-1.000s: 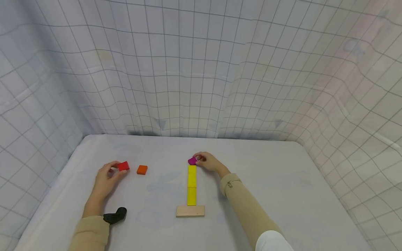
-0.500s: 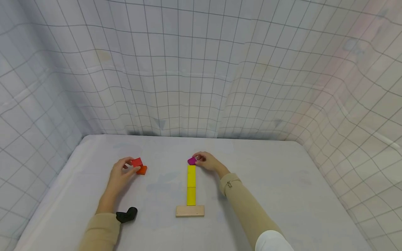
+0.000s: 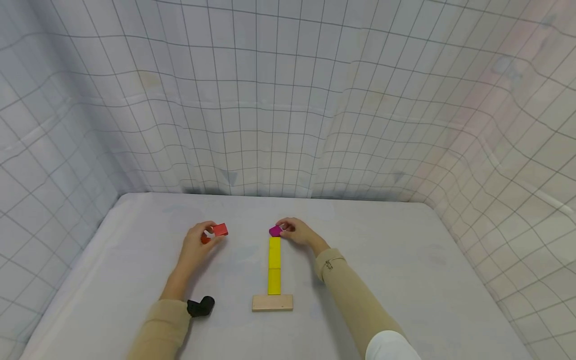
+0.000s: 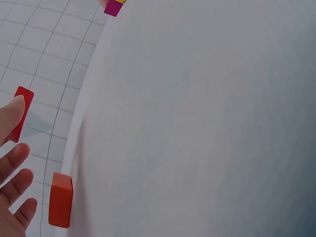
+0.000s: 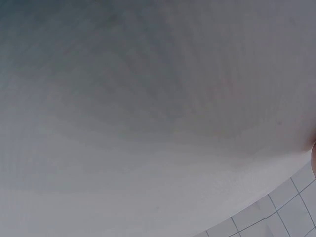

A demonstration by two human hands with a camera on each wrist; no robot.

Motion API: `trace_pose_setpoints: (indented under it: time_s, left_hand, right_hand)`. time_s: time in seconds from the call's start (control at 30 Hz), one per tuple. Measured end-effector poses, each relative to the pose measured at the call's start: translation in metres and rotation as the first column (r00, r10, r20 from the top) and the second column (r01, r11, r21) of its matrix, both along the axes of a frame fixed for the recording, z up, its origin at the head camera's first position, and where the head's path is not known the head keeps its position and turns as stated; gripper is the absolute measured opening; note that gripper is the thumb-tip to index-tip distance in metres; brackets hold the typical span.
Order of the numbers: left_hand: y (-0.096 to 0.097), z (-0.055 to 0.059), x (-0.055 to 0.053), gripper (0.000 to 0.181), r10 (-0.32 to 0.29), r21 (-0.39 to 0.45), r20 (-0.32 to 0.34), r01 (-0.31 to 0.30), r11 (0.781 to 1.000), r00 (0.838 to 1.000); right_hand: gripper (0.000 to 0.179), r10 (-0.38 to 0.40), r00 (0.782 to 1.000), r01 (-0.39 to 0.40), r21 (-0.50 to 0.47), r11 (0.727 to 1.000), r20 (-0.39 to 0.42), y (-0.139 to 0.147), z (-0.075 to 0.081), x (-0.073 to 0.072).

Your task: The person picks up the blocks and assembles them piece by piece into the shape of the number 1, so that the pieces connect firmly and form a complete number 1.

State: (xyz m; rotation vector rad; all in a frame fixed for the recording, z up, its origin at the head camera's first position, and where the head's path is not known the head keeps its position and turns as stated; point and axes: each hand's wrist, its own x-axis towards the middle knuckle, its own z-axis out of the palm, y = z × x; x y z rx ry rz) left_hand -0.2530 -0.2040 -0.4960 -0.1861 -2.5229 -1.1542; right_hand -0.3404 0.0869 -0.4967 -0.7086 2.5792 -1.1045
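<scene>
My left hand (image 3: 194, 248) pinches a red block (image 3: 220, 230) between thumb and fingers, held over the table. In the left wrist view the thumb presses on that red block (image 4: 22, 114), and the other fingers spread below it. Beneath the hand an orange block (image 3: 205, 240) lies on the cloth, mostly hidden in the head view. My right hand (image 3: 298, 233) pinches a purple block (image 3: 275, 231) at the far end of two yellow blocks (image 3: 274, 265) laid end to end. A pale wooden block (image 3: 272, 303) lies crosswise at their near end.
A white cloth covers the table (image 3: 382, 260); its far edge meets a grid-patterned curtain (image 3: 288, 125) that also hangs along both sides. A black wrist camera (image 3: 201, 306) sticks out from the left sleeve.
My left hand has carried the red block rightward, past the orange block and closer to the purple one. The right hand and the row of blocks have stayed in place.
</scene>
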Motion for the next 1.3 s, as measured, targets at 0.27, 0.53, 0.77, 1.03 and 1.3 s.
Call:
trace_pose_setpoints:
  time_s: [0.27,0.53,0.77,1.03,1.3]
  left_hand:
    - [0.024,-0.005,-0.008,0.036,-0.018,-0.027,-0.006,0.018,0.999,1.000]
    - [0.047,-0.005,-0.014,0.035,-0.025,-0.055,0.080,0.029,0.998,0.996]
    - [0.057,-0.008,-0.023,0.037,-0.024,-0.096,0.148,0.039,0.995,0.989]
    - [0.065,-0.010,-0.030,0.038,-0.050,-0.092,0.165,0.066,0.994,0.985]
    - [0.075,-0.012,-0.036,0.039,-0.066,-0.147,0.190,0.095,0.985,0.980]
  right_hand:
    - [0.026,-0.004,1.000,0.004,0.003,1.000,0.009,0.000,0.001,0.000]
    - [0.026,-0.004,1.000,0.004,-0.008,1.000,0.000,0.000,0.001,0.001]
    - [0.026,-0.005,1.000,0.005,-0.002,1.000,-0.008,-0.001,0.002,0.001]
    - [0.026,-0.009,1.000,0.009,0.001,1.000,0.001,-0.001,0.002,0.001]
    - [0.025,-0.003,1.000,0.003,0.014,1.000,-0.002,-0.001,0.003,0.001]
